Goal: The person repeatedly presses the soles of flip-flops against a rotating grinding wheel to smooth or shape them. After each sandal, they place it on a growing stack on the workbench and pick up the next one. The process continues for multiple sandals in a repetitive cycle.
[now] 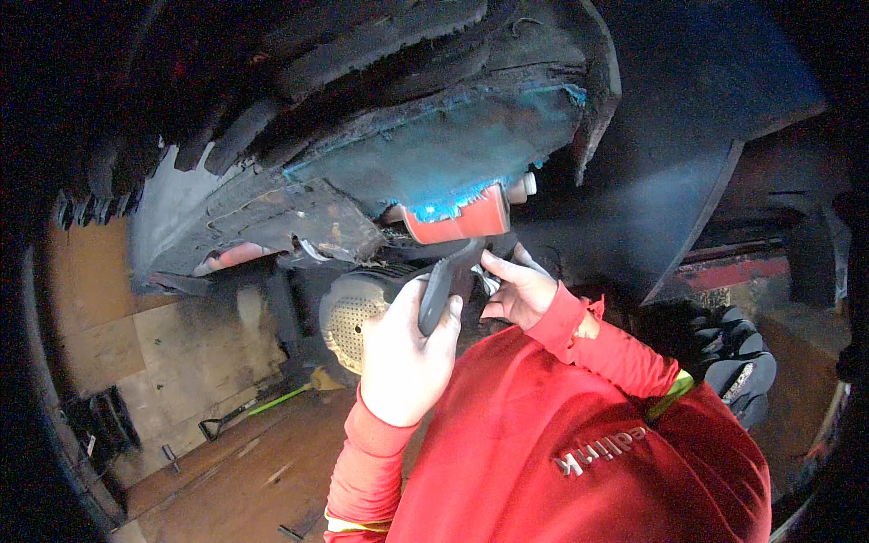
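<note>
My left hand (407, 353) is wrapped around a dark grey, curved, handle-like piece (445, 282), which slants up and to the right. At its upper end my right hand (523, 288) has its thumb and bent fingers against it; some of those fingers are hidden. Just above the piece is an orange-red roller (462, 217) with a pale stub at its right end. A worn blue-grey sheet (444, 149) with a frayed bright blue edge hangs over the roller. Whether the grey piece touches the roller, I cannot tell.
Dark, ragged machinery (380, 54) overhangs the top. A dark panel (670, 163) stands at right. Left of my hands is a beige perforated round part (348, 321). A green-and-black long-handled tool (262, 404) lies on the brown floor (244, 480). Black lumpy items (738, 357) sit at right.
</note>
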`<state>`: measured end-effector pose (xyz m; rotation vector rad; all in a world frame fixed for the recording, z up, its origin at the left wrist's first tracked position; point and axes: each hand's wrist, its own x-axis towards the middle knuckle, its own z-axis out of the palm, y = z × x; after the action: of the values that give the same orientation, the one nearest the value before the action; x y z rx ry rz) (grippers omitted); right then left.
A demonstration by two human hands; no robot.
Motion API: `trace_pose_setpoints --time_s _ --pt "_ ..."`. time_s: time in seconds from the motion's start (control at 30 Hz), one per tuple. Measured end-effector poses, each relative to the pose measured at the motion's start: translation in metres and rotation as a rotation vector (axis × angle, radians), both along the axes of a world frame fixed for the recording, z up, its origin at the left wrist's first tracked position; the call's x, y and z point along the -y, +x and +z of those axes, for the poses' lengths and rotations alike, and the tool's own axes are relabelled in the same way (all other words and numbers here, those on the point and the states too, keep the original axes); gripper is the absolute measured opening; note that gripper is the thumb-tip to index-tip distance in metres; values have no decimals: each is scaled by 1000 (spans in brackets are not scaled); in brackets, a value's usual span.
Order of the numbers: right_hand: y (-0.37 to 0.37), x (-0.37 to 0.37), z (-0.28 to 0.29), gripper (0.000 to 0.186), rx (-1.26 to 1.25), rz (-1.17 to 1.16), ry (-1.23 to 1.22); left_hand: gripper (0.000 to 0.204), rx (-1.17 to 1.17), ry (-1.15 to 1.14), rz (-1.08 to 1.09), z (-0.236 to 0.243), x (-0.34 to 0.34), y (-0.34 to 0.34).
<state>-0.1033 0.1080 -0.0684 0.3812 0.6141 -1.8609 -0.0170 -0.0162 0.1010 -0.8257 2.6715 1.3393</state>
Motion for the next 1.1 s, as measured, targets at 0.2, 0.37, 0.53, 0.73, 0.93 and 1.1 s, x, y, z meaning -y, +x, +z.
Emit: trace_pose_setpoints --time_s 0.2,0.37,0.53,0.73,0.93,1.1 --pt "9 -6 13 65 -12 26 -92 33 45 -50 2 7 -7 45" --pt "21 -11 22 84 -115 91 -215 40 58 -64 100 32 -26 75" --pt "4 5 11 79 -15 131 -149 35 -9 26 169 22 -22 32" --pt "-4 19 -14 49 -88 167 -62 32 -56 51 136 -25 -5 34" --pt "13 7 -6 37 -93 78 -182 32 -117 -53 123 -4 -22 62" --pt "11 4 0 42 -93 162 -219 38 -66 30 188 3 -33 79"
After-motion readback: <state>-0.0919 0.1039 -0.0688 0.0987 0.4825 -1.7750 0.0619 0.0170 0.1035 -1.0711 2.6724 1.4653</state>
